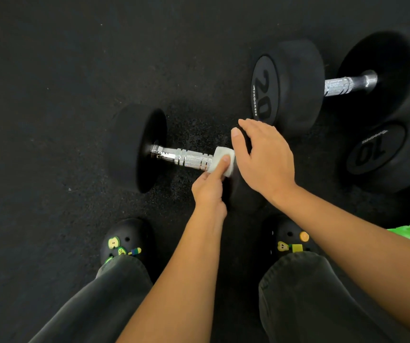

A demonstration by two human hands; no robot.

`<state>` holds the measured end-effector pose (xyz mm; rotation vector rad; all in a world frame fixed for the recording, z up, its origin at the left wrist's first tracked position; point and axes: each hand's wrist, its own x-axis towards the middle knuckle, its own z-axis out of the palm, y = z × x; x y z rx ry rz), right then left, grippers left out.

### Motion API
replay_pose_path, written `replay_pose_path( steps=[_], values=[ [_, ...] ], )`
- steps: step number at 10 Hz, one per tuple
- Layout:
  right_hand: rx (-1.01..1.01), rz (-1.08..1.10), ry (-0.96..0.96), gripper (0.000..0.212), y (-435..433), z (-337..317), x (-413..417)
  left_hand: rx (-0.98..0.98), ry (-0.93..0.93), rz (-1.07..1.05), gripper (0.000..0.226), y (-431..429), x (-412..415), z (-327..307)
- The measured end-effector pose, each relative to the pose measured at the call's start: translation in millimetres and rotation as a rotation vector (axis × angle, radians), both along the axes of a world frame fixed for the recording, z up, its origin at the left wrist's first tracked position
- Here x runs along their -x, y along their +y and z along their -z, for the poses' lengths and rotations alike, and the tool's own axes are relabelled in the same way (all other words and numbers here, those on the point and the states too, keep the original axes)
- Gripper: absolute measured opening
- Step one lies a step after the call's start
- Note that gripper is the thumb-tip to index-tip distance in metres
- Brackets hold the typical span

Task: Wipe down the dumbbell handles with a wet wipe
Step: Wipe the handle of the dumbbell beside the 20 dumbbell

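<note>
Black rubber floor (50,82): the handle (189,160) ran frame-left from the wipe (220,153), pinched by the left hand (208,191); right hand (265,157) spread open alongside.

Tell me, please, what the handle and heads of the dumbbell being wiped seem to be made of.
The handle looks like chromed steel: bright mirror shine, knurled grip bands. The heads look rubber-coated: matte black, softly rounded edges; what lies underneath cannot be seen.
</note>
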<state>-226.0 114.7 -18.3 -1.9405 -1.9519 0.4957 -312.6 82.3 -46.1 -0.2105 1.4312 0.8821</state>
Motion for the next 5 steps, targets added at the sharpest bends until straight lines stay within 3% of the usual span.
replay_pose_path(
  steps=[1,5],
  values=[
    [-0.001,-0.005,0.008,0.062,-0.7,-0.6,-0.2,0.038,-0.013,-0.037,0.038,1.8,0.5,-1.2],
    [-0.007,-0.003,0.029,0.060,1.1,2.2,-2.0,0.006,0.037,-0.104,0.017,-0.2,12.4,4.2]
  ],
)
